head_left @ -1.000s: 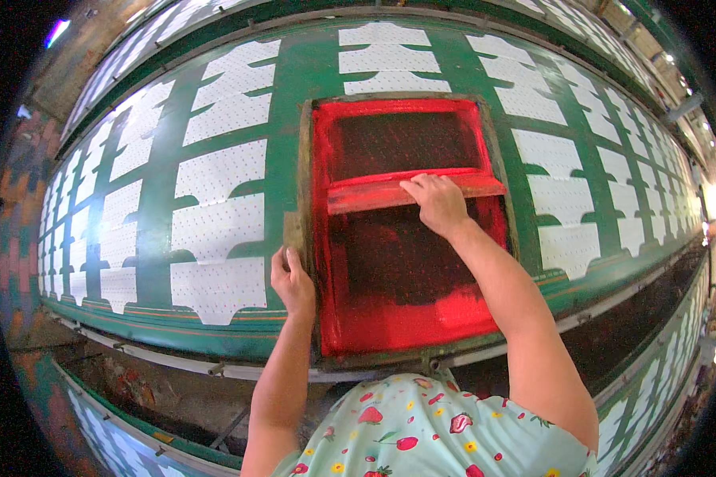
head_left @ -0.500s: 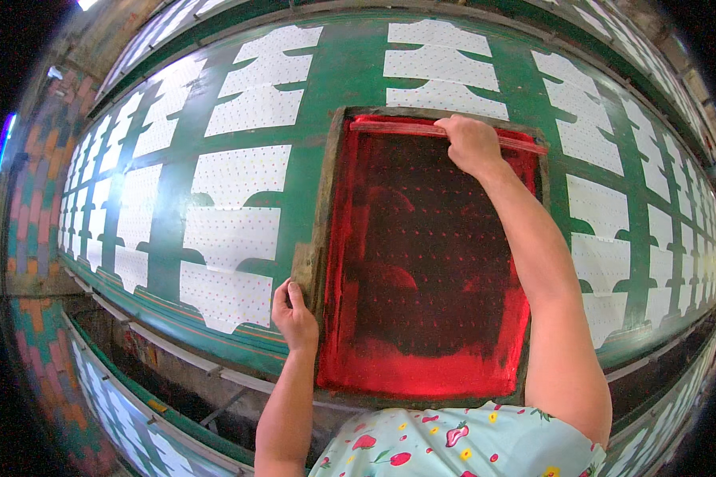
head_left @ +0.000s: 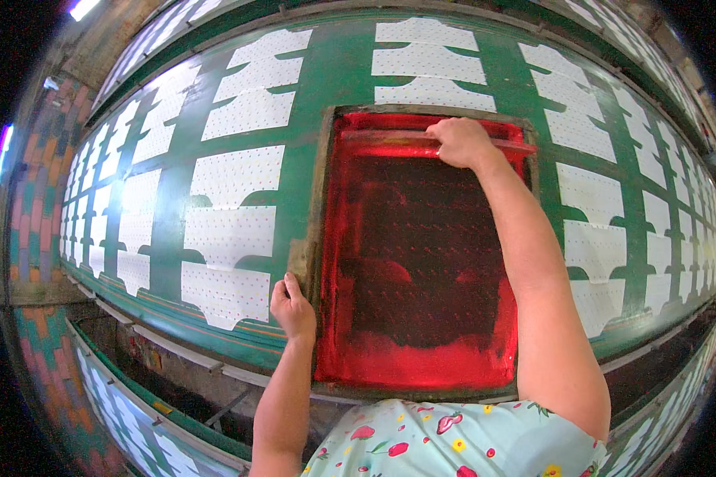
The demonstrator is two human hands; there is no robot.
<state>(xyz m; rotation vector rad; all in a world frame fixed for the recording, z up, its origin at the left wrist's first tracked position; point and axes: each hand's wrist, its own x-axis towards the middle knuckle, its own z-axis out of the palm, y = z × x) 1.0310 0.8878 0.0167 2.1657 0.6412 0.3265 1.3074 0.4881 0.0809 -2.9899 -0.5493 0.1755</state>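
Note:
A large screen-printing frame (head_left: 321, 207) lies on the long green table in front of me. Red ink (head_left: 422, 370) pools along its near edge and smears its sides, while the dark mesh (head_left: 429, 262) in the middle shows rows of small marks. My right hand (head_left: 463, 143) is closed on a long squeegee (head_left: 386, 137), which spans the frame's width near its far end. At the frame's near left, my left hand (head_left: 294, 308) grips the lower end of a wooden block (head_left: 298, 258) on the outer edge; some of its fingers are hidden.
White cut pieces (head_left: 235, 179) with tiny coloured dots lie in rows over the green table (head_left: 163, 230), left, right and beyond the frame. Another table with white pieces (head_left: 127, 409) stands at the lower left, across a dark gap. Paving bricks (head_left: 32, 215) show at far left.
My right hand has drawn the squeegee slightly toward me, and red ink now shows on its far side. My left hand keeps its hold at the frame's edge.

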